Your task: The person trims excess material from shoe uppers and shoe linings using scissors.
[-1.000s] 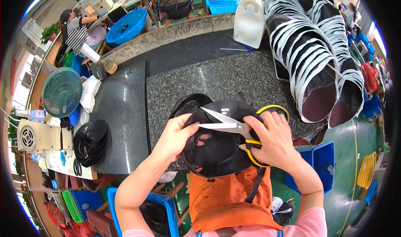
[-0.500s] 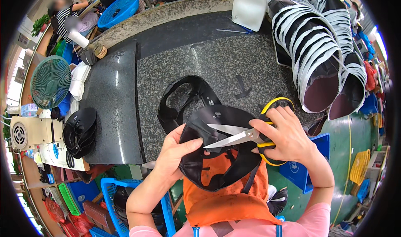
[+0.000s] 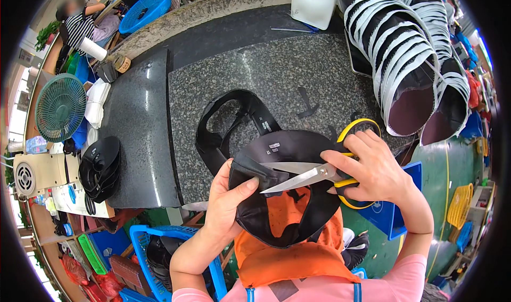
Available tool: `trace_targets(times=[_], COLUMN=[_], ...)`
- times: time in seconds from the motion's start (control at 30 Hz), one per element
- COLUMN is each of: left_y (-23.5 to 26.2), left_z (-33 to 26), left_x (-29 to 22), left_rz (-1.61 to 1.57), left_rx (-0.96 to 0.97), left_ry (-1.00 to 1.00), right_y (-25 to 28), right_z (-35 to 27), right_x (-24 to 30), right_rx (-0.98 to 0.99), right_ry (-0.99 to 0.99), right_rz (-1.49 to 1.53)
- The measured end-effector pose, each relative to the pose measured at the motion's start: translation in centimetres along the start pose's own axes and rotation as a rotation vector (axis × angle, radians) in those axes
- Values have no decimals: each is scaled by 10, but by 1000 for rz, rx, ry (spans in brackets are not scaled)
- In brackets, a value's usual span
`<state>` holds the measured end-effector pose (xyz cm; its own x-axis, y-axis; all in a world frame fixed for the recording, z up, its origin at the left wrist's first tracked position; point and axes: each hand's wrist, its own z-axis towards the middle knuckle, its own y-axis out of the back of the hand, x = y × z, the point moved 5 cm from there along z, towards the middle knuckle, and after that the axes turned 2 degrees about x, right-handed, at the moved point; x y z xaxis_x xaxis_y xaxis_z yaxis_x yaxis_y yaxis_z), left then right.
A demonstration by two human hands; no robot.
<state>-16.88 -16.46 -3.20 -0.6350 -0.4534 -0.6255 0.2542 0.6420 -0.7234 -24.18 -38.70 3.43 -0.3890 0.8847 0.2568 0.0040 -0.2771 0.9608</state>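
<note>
My left hand [image 3: 229, 198] pinches the left side of a black shoe upper [image 3: 285, 142], a loop of dark material with small white print, held over my orange apron. In my right hand [image 3: 370, 166] is a pair of scissors [image 3: 306, 177] with yellow and black handles. Their blades are parted and point left toward my left thumb, the upper blade partly behind a dark fold of the piece. A second black shoe upper [image 3: 239, 97] lies on the speckled stone slab just beyond. Thin dark scraps [image 3: 306, 102] rest on that slab.
Tall stacks of black pieces with white edges [image 3: 394, 62] stand at the far right. A stack of black pieces [image 3: 100, 169] and a green fan [image 3: 60, 108] are at left. Blue crates [image 3: 141, 235] stand below the table edge. A person [image 3: 80, 28] sits at the far left.
The scissor blades have closed partway, the gap between them narrower. The held piece has tilted slightly, and the whole view has shifted a little.
</note>
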Motion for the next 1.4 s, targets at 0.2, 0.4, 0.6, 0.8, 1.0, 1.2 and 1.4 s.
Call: trace_targets(times=[0.2, 0.4, 0.6, 0.8, 1.0, 1.2, 1.4], left_y=[2, -3, -1, 0, 0, -7, -11], left_z=[-1, -5, -7, -14, -15, -18, -22], left_x=[6, 8, 10, 7, 8, 3, 5], left_rz=[28, -61, 6, 172, 34, 105, 280], left_rx=[-51, -67, -90, -157, -104, -75, -31], left_ry=[45, 66, 4, -90, -15, -19, 39], right_y=[5, 6, 8, 10, 8, 9, 10], right_z=[-4, -5, -2, -4, -7, -17, -8], right_x=[-1, -2, 1, 2, 3, 3, 9], right_rx=[-37, -15, -69, 28, -3, -32, -95], right_ry=[45, 62, 97, 17, 39, 68, 131], right_rz=[-78, -57, -59, -8, 0, -13, -66])
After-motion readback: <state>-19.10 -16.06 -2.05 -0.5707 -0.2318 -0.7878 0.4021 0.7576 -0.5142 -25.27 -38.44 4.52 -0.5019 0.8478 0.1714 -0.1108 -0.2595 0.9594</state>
